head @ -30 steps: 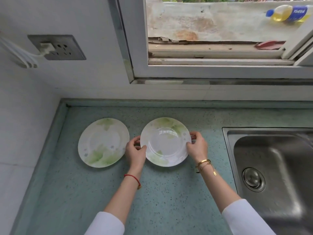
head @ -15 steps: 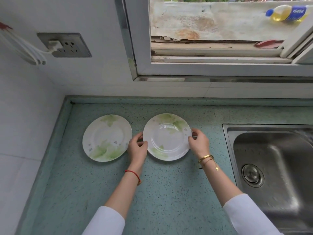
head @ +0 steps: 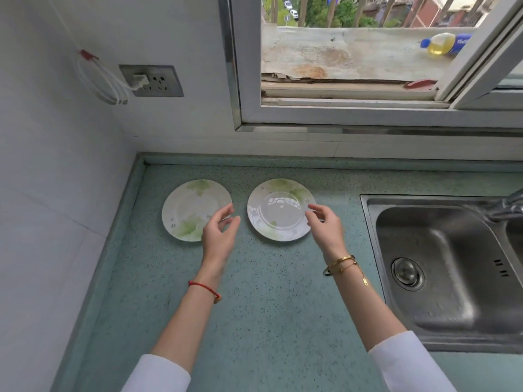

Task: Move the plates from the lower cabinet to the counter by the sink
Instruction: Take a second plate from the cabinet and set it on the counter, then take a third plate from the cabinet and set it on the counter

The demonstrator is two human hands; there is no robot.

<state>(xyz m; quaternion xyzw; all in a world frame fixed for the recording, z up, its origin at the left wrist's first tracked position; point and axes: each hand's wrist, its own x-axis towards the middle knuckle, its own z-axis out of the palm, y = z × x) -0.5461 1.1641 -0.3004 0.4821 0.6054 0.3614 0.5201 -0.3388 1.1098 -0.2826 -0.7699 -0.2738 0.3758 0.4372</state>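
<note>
Two white plates with green leaf prints lie flat side by side on the speckled green counter (head: 254, 292), left of the sink. The left plate (head: 189, 206) is partly covered at its right edge by my left hand (head: 219, 233), which hovers with loosely curled fingers and holds nothing. The right plate (head: 277, 210) sits between my hands. My right hand (head: 325, 224) floats at that plate's right rim, fingers relaxed and lifted off it, holding nothing.
A steel sink (head: 441, 267) with a drain lies to the right, its tap (head: 506, 205) at the far right edge. A wall socket (head: 152, 80) with a white cable is on the left wall. An open window (head: 353, 66) is behind, with a bottle (head: 444, 43) on the outer ledge.
Both hands have let go of the right plate, which now rests on the counter, and have drawn back and lifted slightly. The camera view tilted up.
</note>
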